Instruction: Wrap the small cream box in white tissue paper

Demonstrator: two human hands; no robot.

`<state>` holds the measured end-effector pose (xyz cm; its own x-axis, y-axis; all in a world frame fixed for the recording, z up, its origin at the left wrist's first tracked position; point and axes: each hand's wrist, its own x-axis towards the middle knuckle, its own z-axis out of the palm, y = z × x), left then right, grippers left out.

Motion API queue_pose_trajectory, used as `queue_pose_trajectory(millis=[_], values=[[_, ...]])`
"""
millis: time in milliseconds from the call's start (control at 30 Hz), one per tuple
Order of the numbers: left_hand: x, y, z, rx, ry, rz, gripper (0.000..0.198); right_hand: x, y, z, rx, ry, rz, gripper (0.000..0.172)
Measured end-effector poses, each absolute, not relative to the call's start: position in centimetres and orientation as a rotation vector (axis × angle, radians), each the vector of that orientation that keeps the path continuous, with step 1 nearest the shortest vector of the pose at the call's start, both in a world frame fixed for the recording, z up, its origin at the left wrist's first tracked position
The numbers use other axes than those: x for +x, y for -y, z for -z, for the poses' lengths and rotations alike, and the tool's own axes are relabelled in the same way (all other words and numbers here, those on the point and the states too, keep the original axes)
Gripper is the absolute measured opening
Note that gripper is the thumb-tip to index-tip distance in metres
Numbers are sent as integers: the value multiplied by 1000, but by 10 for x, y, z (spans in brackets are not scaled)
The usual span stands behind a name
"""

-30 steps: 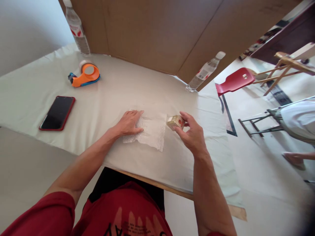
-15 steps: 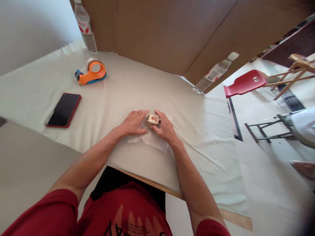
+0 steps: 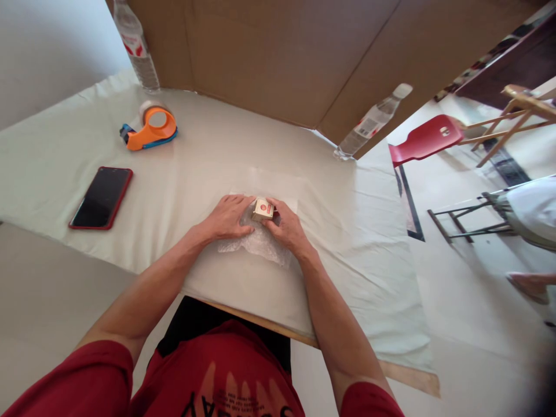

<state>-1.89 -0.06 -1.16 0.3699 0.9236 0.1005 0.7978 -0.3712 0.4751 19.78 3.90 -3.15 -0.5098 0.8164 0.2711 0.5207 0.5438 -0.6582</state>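
Observation:
A small cream-coloured box (image 3: 263,209) with red print on top rests over a sheet of bubble wrap (image 3: 266,246) near the table's front edge. My right hand (image 3: 286,225) grips the box from its right side, thumb in front and fingers behind. A bit of something dark red shows between that hand and the box; I cannot make it out. To the left of the box, my left hand (image 3: 228,217) lies flat on the bubble wrap, thumb spread away from the fingers.
A red-cased phone (image 3: 101,198) and an orange tape dispenser (image 3: 152,130) lie at the left. Water bottles stand at the back left (image 3: 138,52) and back right (image 3: 369,124), against a cardboard panel (image 3: 269,63). Beyond the table's right side are a red chair (image 3: 428,139) and part of a person.
The view has shifted slightly, so the table and its things sit a little further left. Both hands keep nearly the same place around the box.

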Motion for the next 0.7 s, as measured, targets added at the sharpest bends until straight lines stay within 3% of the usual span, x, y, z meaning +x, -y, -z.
queue_pose_trajectory(millis=[100, 233, 300, 433, 533, 700], values=[[-21, -2, 17, 2249, -1523, -592, 70, 201, -32, 15, -1092, 2172, -576, 54], [-21, -4, 20, 2213, -1521, -733, 62, 212, -5, -18, -1116, 2157, -430, 32], [-21, -4, 17, 2186, -1492, -795, 59, 218, 14, -24, -1020, 2324, -460, 29], [-18, -1, 10, 2099, -1412, -823, 61, 222, 43, -5, -961, 2572, -342, 37], [-15, 1, 7, 2024, -1341, -806, 60, 219, 46, 12, -1024, 2564, -181, 22], [-18, 2, 2, 1839, -1268, -889, 68, 210, 29, -2, -1012, 2428, -113, 19]])
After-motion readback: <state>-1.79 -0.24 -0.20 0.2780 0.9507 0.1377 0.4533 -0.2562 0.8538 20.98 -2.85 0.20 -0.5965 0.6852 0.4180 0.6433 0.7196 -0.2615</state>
